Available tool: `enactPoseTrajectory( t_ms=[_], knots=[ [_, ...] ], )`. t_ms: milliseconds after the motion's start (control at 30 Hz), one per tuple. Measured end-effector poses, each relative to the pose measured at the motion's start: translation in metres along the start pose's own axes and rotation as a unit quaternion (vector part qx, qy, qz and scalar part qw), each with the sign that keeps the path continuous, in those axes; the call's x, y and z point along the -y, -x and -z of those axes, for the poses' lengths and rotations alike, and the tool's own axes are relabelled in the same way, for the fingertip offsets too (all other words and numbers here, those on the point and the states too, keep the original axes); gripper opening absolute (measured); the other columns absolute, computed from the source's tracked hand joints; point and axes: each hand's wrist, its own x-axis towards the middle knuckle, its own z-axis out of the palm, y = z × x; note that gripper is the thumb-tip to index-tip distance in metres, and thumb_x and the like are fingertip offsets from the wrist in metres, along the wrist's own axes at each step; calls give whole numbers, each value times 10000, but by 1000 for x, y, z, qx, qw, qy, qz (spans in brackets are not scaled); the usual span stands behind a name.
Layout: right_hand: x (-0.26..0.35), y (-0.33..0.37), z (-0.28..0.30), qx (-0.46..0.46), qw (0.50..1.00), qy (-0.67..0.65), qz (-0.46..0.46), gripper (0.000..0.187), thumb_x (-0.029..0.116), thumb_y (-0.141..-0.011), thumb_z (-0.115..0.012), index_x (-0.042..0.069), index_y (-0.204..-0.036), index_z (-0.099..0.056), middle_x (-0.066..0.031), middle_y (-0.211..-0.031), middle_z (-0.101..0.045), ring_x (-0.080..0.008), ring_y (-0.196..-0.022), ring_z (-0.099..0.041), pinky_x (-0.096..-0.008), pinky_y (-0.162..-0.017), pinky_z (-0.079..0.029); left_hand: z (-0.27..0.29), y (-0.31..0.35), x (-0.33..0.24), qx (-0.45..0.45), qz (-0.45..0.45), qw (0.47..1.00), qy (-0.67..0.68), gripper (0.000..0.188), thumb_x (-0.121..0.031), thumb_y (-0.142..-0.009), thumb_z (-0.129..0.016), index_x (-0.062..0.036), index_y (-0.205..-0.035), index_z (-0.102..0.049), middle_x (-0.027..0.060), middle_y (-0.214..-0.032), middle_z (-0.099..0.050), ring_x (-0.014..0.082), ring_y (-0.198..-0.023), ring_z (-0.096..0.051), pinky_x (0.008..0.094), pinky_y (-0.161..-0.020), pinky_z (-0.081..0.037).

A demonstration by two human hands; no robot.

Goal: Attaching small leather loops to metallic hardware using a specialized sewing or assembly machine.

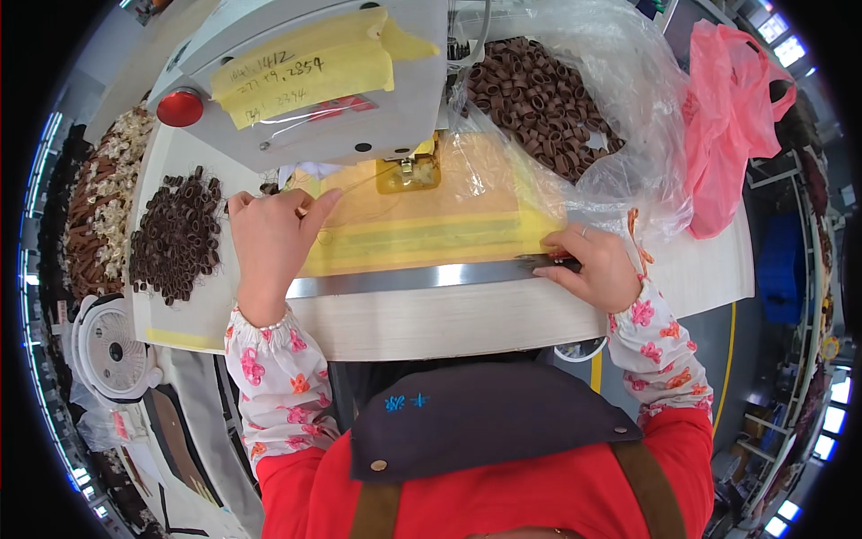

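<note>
My left hand (280, 238) is closed left of the sewing machine's needle area, thumb and fingers pinched. A thin thread (366, 179) runs from the presser foot (407, 169) to these fingers. A small brownish bit shows between them, too small to name. My right hand (597, 269) grips dark thread snips (564, 261), their tips pointing left over the metal strip (440, 276) along the front of the yellow-taped machine bed (449, 211). The machine head (305, 135), with a taped handwritten note, rises behind my left hand.
Dark brown loops lie in a pile (180, 234) at the left; more fill a clear plastic bag (642, 99) at the back right. A pink plastic bag (732, 126) hangs over the table's right edge. A white fan (114, 350) stands at the left.
</note>
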Motion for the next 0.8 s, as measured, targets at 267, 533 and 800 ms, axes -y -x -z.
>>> enactPoseTrajectory(
  t_ms=[267, 533, 800],
  knots=[
    [16, -24, -7, -65, 989, 67, 114, 277, 184, -695, -683, 9, -881, -575, -111, -879, -548, -262, -792, -556, -332, -671, -452, -4, 12, 12, 143, 76, 945, 285, 419, -328, -854, -529, 0, -612, -624, 60, -430, -450, 139, -375, -378, 265, -465, -316],
    [34, -113, -89, -80, 984, -93, 129, 251, 114, -763, -588, 8, -987, -551, -139, -967, -561, -289, -875, -570, -348, -704, -468, -9, 16, -7, 207, 118, 627, 742, 420, -330, -906, -451, 60, -991, -584, -22, -521, -452, 22, -417, -320, 169, -402, -246],
    [37, -119, -97, -112, 987, -108, 35, 222, 73, -762, -568, 20, -977, -551, -120, -839, -588, -290, -697, -589, -370, -622, -470, -41, 19, 0, 173, 179, 398, 883, 537, -382, -937, -336, 113, -982, -538, -57, -393, -302, 31, -344, -210, 174, -412, -242]
  ],
)
